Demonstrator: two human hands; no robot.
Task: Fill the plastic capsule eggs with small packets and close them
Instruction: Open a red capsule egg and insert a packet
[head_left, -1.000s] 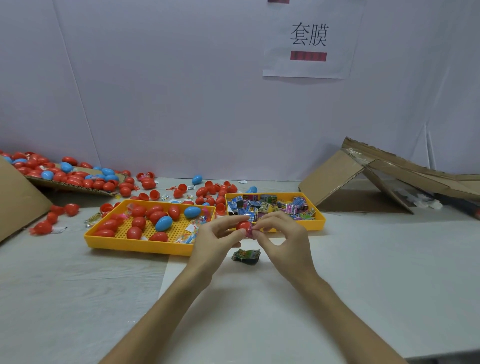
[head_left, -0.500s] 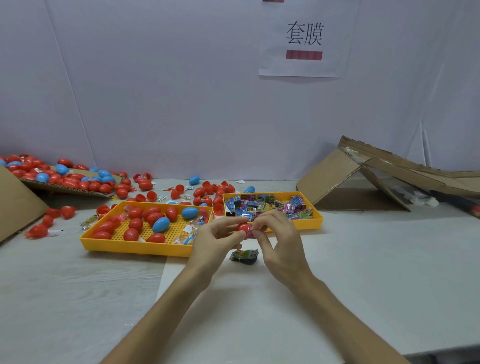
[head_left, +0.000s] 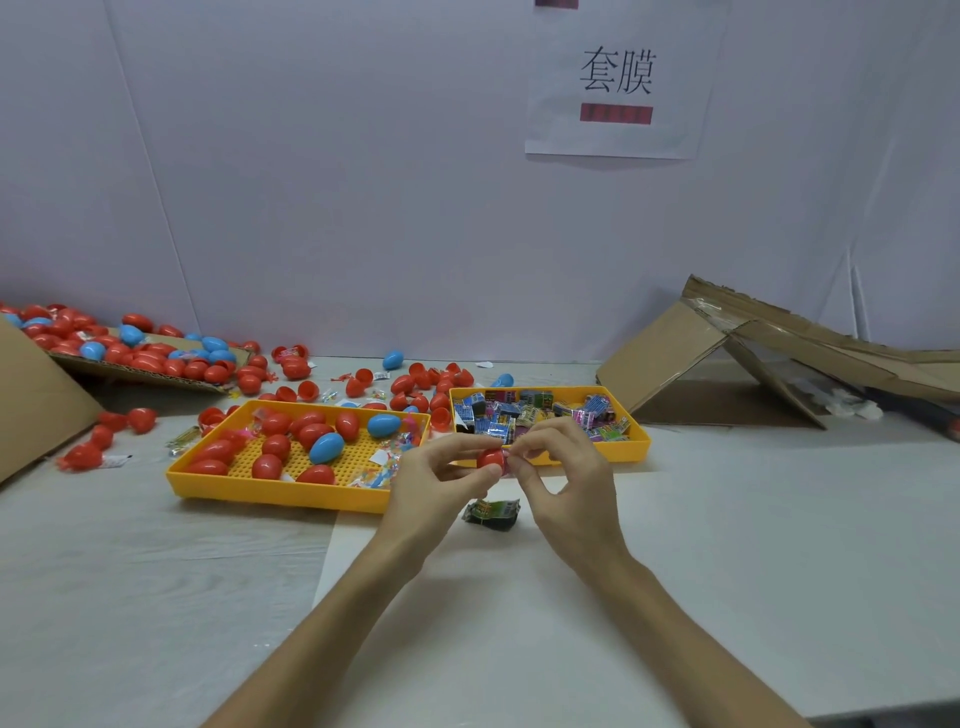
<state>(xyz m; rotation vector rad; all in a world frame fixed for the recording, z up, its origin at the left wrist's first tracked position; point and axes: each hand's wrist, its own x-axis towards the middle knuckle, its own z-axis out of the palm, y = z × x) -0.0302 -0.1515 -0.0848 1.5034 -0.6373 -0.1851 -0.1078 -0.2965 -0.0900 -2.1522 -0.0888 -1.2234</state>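
Observation:
A red capsule egg (head_left: 491, 459) is held above the table between both hands. My left hand (head_left: 439, 480) pinches it from the left with thumb and fingers. My right hand (head_left: 563, 483) pinches its right side with curled fingertips; a bit of pink packet shows there. A dark green packet (head_left: 492, 513) lies on the table just below the hands. The left yellow tray (head_left: 275, 488) holds several red and blue eggs. The right yellow tray (head_left: 636, 447) holds several small packets.
Loose red and blue eggs (head_left: 249, 382) are scattered behind the trays and piled on cardboard (head_left: 140, 371) at the far left. A collapsed cardboard box (head_left: 727, 358) stands at the right. A cardboard flap (head_left: 31, 405) leans at the left edge.
Both hands stay on the red egg in the same spot, with only small finger shifts. The green packet has not moved.

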